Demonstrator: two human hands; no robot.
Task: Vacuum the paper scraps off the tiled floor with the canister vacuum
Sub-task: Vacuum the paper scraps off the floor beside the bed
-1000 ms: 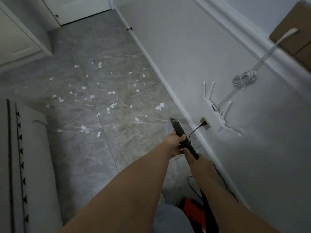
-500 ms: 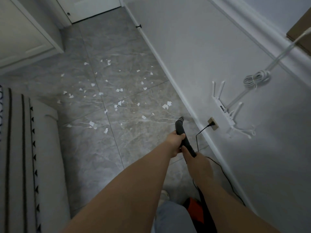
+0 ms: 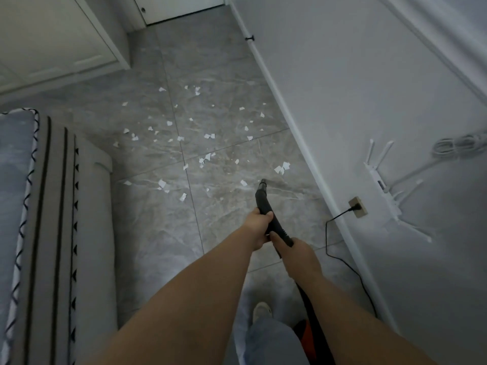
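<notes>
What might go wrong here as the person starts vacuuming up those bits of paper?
The black power cord trails across the floor near the person's shoe, so stepping forward may snag it or tug the plug from the wall outlet. The nozzle looks narrow and the paper scraps are widely scattered, so some could be missed, especially those near the sofa.

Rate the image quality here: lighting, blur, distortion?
Head view: dim and bluish, no hard shadows or glare; the wall bows from wide-angle distortion; the router and cable coil at right are smeared; scraps, nozzle, left hand and right hand are soft but readable.
</notes>
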